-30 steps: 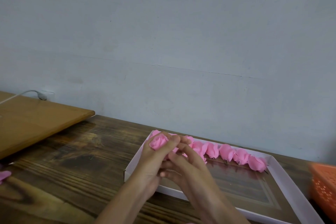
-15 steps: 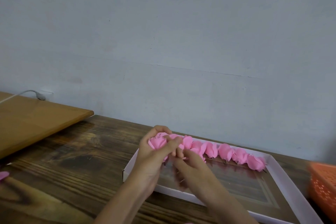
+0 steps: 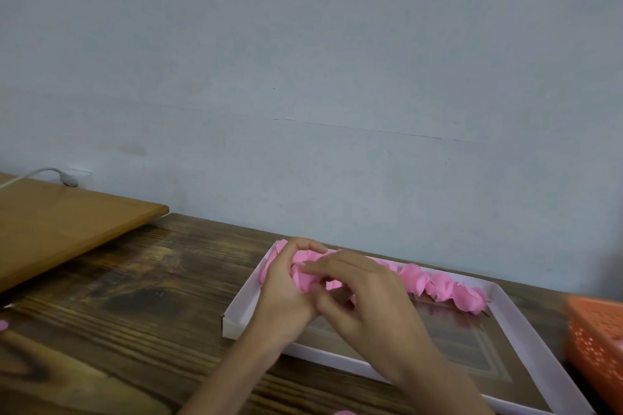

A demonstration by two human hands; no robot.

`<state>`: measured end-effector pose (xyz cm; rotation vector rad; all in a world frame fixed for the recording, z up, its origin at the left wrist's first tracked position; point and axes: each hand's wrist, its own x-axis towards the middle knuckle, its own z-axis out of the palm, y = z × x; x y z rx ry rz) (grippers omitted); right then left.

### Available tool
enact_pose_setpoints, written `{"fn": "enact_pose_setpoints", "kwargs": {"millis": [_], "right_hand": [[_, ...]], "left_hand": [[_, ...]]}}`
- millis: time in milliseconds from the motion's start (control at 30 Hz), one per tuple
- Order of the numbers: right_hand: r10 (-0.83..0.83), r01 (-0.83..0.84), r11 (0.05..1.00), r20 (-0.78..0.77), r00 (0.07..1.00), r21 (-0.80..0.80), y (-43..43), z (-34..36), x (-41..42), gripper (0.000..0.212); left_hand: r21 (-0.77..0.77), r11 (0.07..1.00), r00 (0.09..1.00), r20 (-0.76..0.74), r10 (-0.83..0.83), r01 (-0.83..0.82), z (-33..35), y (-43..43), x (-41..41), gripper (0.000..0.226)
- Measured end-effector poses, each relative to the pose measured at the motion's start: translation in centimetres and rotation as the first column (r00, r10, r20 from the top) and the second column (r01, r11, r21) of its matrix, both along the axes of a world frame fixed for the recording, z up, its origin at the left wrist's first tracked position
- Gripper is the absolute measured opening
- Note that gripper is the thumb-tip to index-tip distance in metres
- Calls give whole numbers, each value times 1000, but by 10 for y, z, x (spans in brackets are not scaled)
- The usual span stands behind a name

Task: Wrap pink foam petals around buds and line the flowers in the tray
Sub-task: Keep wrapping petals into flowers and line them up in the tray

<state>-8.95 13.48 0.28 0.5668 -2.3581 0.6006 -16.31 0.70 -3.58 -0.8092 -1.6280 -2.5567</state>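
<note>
A shallow white tray (image 3: pixel 526 323) lies on the dark wooden table. Several pink foam flowers (image 3: pixel 435 285) stand in a row along its far wall. Over the tray's far left corner my left hand (image 3: pixel 286 293) grips a pink foam flower (image 3: pixel 303 274), fingers curled round it. My right hand (image 3: pixel 364 293) lies beside and partly over it, its fingertips pinching the same flower. The hands hide the left end of the row.
A lighter wooden board (image 3: pixel 60 229) lies at the left with a white cable (image 3: pixel 40 173) behind it. An orange perforated basket (image 3: pixel 596 344) stands at the right edge. A loose pink petal (image 3: pixel 3 325) lies at the far left. The wall is close behind.
Both hands have lowered the flower from above the tray's left corner toward the row, and my right hand has come over the flower.
</note>
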Motion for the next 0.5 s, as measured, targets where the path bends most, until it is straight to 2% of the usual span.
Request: {"fn": "enact_pose_setpoints", "kwargs": {"millis": [67, 167, 267, 333, 400, 500], "right_hand": [[-13, 14, 1000, 14, 1000, -21, 1, 0, -1, 24], [36, -20, 988, 109, 993, -153, 5, 4, -3, 19], [128, -41, 945, 250, 960, -325, 16, 8, -5, 31], [193, -40, 900, 314, 929, -434, 20, 9, -5, 41], [237, -30, 858, 344, 909, -513, 22, 11, -5, 43], [231, -12, 850, 351, 907, -527, 24, 14, -6, 39]], "left_hand": [[16, 997, 997, 18, -78, 78, 0, -1, -1, 39], [-158, 985, 993, -88, -83, 68, -4, -6, -4, 71], [-260, 956, 981, -101, -165, 134, -6, -14, -4, 85], [-210, 944, 963, -39, -268, 254, -4, -17, -2, 83], [-71, 919, 921, 53, -385, 388, 0, -16, 0, 80], [116, 891, 880, 147, -452, 439, 6, -13, 1, 80]]}}
